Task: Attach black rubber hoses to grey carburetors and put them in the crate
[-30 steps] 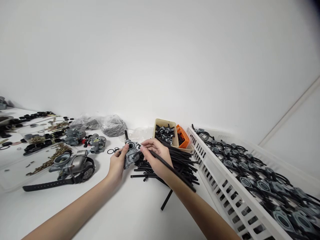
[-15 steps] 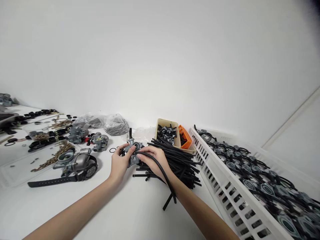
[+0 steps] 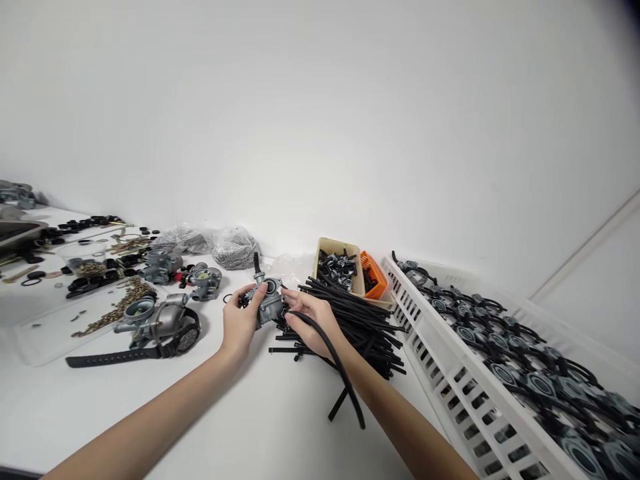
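Note:
My left hand (image 3: pixel 241 320) is closed around a small grey metal carburetor (image 3: pixel 271 305), its thumb lying along the top face beside the round bore. A short black tube sticks up from the carburetor's far side. To its right, my right hand (image 3: pixel 313 323) pinches a black rubber hose (image 3: pixel 333 350) near one end. The hose arcs over the hand and wrist, its free end hanging above the table. Whether its near end touches the carburetor is hidden by my fingers. Below and behind the right hand lies a pile of black hoses (image 3: pixel 357 320).
A white slatted crate (image 3: pixel 445 347) of carburetors with hoses runs along the right. Behind the pile stand a cream bin (image 3: pixel 324 245) and an orange basket (image 3: pixel 383 285). Left are loose carburetors (image 3: pixel 203 280), a wristwatch (image 3: pixel 187 339), brass parts (image 3: pixel 123 303) and plastic bags (image 3: pixel 235 248).
My right hand has drawn slightly right and down from the carburetor's face, with the hose sagging lower. The carburetor now shows more of its body, still in my left hand.

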Demonstrator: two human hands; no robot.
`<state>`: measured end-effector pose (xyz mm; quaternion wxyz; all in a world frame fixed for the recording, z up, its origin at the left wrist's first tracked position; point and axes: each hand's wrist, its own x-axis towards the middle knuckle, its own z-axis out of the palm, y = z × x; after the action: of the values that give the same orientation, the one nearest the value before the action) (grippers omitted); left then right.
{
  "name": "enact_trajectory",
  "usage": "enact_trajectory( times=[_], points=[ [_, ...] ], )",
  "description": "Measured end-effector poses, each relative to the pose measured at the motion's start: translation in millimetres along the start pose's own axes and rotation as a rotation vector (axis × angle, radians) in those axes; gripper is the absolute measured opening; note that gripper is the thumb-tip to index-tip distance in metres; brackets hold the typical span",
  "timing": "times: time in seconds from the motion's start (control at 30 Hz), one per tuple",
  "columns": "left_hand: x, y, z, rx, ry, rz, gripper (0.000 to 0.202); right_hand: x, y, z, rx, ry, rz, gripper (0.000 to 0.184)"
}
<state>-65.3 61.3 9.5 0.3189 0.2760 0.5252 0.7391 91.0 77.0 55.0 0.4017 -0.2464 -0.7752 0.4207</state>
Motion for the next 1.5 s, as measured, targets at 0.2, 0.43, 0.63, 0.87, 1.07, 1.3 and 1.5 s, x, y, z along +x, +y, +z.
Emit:
enact_trajectory(
  times=[0.2, 0.43, 0.63, 0.87, 1.07, 1.3, 1.5],
  points=[
    [1, -4, -0.3, 0.009, 0.023, 0.025, 0.066, 0, -2, -2, -0.019, -0.033, -0.013, 0.009],
    [2, -9, -0.6, 0.062, 0.033, 0.048, 0.056, -5, -5, 1, -0.367, -0.103, -0.165, 0.041],
    [1, -9, -1.5, 0.118, 0.059, 0.074, 0.057, -8, 9, 9, -0.397, -0.087, -0.185, 0.044],
    [2, -9, -1.5, 0.125, 0.054, 0.046, 0.058, -7, 10, 5, -0.311, -0.076, -0.168, 0.042],
    [1, -3, -0.1, 0.082, -0.030, 0.032, 0.061, 0, 3, 8, 0.144, 0.145, 0.066, 0.021],
    [-8, 1, 2.1, 0.012, -0.115, 0.009, 0.063, 1, 10, 21, 0.485, 0.453, 0.186, 0.052],
    [-13, 0, 1.6, 0.012, -0.158, 0.020, 0.064, 1, 13, 20, 0.444, 0.515, 0.226, 0.064]
  ],
)
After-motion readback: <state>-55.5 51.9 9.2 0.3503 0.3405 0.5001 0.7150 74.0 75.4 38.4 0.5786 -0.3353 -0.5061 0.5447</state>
